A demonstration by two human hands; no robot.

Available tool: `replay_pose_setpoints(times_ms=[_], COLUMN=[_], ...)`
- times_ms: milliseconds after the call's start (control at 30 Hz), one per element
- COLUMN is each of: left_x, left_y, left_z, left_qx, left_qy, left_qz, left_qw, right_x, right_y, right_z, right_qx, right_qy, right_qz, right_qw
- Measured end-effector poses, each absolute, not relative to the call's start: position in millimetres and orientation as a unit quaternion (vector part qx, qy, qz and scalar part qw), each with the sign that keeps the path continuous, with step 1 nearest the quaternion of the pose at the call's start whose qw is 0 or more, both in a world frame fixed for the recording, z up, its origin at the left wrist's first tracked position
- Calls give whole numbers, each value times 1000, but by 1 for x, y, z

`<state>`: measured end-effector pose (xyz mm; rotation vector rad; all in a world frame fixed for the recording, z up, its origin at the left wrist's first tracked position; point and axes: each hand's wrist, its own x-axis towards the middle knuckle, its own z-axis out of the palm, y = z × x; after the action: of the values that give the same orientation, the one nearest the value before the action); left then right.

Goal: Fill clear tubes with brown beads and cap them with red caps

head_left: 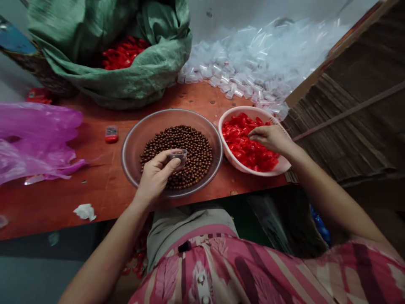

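Note:
My left hand [157,174] pinches a small clear plastic container [179,158] between thumb and fingers. It is over a wide metal-rimmed bowl [130,145] with many round brown balls [190,141] inside. To the right, my right hand [268,137] is over a pink plastic basket [232,113] filled with red plastic caps [242,141]. Its fingers are drawn together, pointing left at the caps; whether they hold one is hidden. A closed clear container with a red cap [111,134] lies on the table left of the bowl.
A green sack [120,90] holding more red caps stands at the back of the red-covered table [104,177]. Clear containers [247,59] are heaped behind the basket. Stacked cardboard [341,126] rises at right. A purple plastic bag [34,139] and crumpled white tissue [85,212] lie at left.

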<state>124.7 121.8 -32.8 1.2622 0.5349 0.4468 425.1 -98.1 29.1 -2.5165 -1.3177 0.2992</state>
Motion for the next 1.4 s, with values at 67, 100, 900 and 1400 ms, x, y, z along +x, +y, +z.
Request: replay_pose_setpoints(times_ms=[67, 100, 900, 1400], left_x=[125, 125, 132, 117], left_y=[122, 122, 106, 100], left_z=[-32, -32, -15, -32], left_qx=[584, 588, 716, 786], left_qy=[246, 247, 153, 132], left_qz=[204, 203, 206, 369], left_qw=[746, 743, 649, 477], right_x=[433, 435, 325, 273], right_y=[-106, -107, -40, -10], right_z=[15, 9, 36, 33], right_qx=[-885, -884, -705, -631], right_qy=[-456, -462, -424, -722], right_qz=[80, 68, 252, -12], right_qw=[44, 11, 510, 283])
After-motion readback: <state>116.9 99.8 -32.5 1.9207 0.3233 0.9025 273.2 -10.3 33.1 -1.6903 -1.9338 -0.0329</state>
